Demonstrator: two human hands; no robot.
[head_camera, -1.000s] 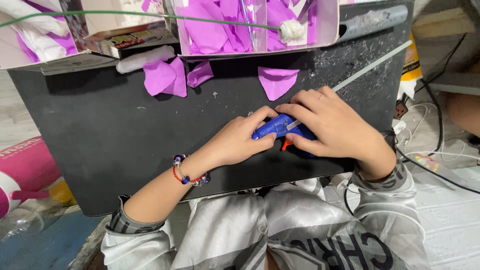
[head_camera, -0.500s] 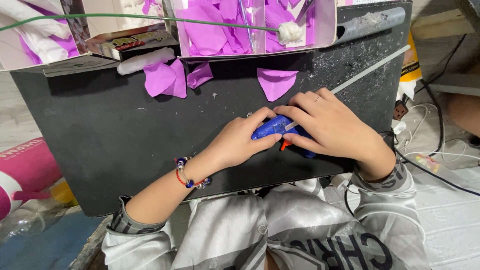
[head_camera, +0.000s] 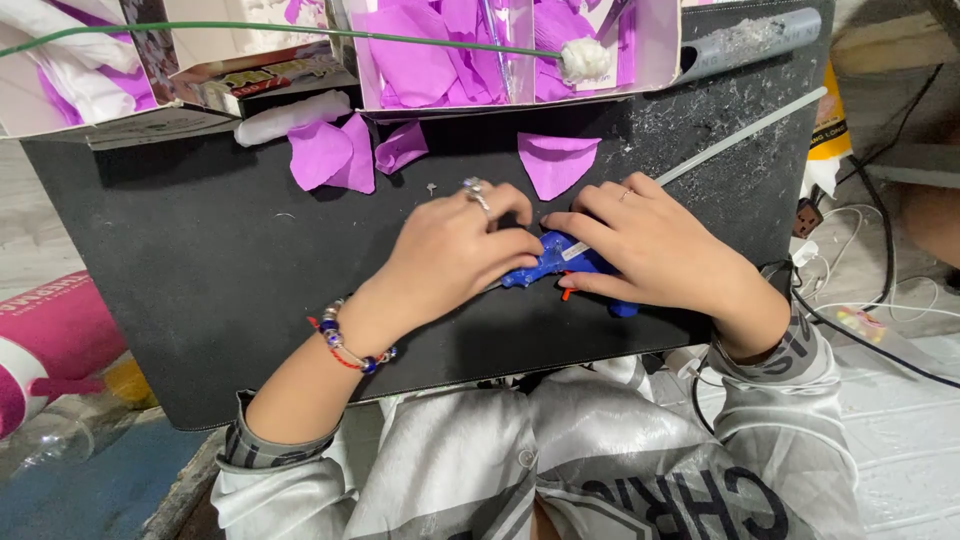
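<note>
Head view: near the middle of a black tabletop (head_camera: 200, 270), a blue glue gun (head_camera: 556, 264) lying flat, covered from both sides. Left hand (head_camera: 455, 255) at nine o'clock of the gun, ringed, beaded bracelet (head_camera: 345, 345) on the wrist, fingers curled down over the nozzle end; grip closed over something at the tip, too hidden to tell what. Right hand (head_camera: 660, 255) at three o'clock of the gun, grip wrapped round the gun's body and handle, thumb beside the red trigger.

At twelve o'clock of the hands, a purple paper petal (head_camera: 557, 162) flat on the tabletop; at eleven o'clock, two more purple petals (head_camera: 345, 155) just beside a white foam roll (head_camera: 290, 117). Along the far edge, open cardboard boxes (head_camera: 655, 50) packed with purple paper, a green wire stem (head_camera: 250, 30) with a white bud across them. At two o'clock, a clear glue stick (head_camera: 745, 135) slanting, well apart from the fingers.
</note>
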